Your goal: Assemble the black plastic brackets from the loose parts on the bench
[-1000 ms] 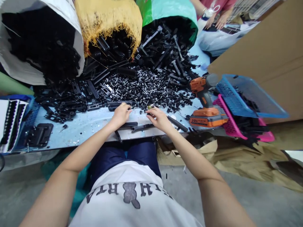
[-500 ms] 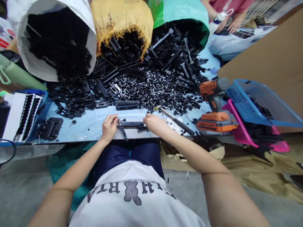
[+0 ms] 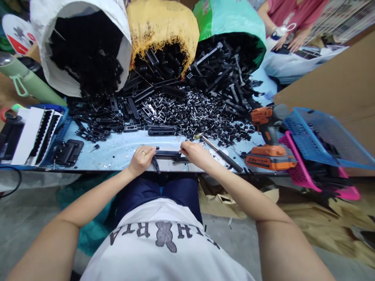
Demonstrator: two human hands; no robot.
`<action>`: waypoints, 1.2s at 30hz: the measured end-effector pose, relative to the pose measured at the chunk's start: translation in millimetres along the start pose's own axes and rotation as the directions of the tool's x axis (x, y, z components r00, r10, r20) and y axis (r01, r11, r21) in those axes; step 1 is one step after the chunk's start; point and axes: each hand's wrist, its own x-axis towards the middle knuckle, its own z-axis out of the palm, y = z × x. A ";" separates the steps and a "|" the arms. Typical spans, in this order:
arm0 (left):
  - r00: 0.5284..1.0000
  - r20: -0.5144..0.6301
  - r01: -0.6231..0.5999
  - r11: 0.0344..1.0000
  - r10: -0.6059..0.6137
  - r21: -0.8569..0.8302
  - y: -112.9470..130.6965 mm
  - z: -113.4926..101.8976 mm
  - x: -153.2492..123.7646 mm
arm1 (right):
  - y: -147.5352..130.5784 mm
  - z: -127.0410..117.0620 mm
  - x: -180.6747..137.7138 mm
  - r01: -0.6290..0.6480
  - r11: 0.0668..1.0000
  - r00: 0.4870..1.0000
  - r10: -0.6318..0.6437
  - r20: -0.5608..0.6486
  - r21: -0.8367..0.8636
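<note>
Blue table [image 3: 111,150]: left hand [image 3: 142,158], right hand [image 3: 195,154] hold black strip [image 3: 167,153]; drill [image 3: 269,136] "20V", perhaps.

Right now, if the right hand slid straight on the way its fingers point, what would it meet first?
The right hand points leftward, its fingertips on the black bar. Past that bar, the left hand at its other end looks next, though depth is hard to judge.
</note>
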 end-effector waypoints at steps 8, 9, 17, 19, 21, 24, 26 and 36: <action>0.988 0.034 -0.150 0.988 0.149 0.038 -15.3 -0.6 1.4 | 11.3 14.7 -3.0 0.111 0.988 0.989 -0.100 -0.109 0.106; 0.989 0.046 -0.142 0.989 0.141 0.037 -15.2 1.3 0.6 | 13.7 22.2 -3.9 0.155 0.981 0.980 -0.138 -0.143 0.118; 0.979 0.045 0.193 0.978 -0.197 0.078 15.2 8.1 -17.5 | 39.7 104.7 -21.2 0.430 0.847 0.799 -0.196 -0.569 0.312; 0.939 0.000 0.343 0.934 -0.345 0.103 31.7 8.8 -23.6 | 41.0 105.2 -21.5 0.430 0.848 0.804 -0.205 -0.558 0.309; 0.914 -0.036 0.405 0.910 -0.404 0.087 50.6 10.3 -29.1 | 35.2 93.9 -15.0 0.418 0.870 0.792 -0.209 -0.573 0.261; 0.932 -0.032 0.362 0.932 -0.361 0.032 74.8 12.0 -35.2 | 14.9 70.4 13.8 0.376 0.903 0.786 -0.193 -0.587 0.206; 0.949 0.012 0.316 0.949 -0.316 0.006 82.6 10.4 -38.3 | -0.6 61.4 44.6 0.439 0.879 0.823 -0.310 -0.477 0.186; 0.921 0.011 0.390 0.921 -0.390 0.015 69.6 -10.7 -52.8 | -18.3 70.3 141.6 0.592 0.726 0.768 -0.640 0.029 0.349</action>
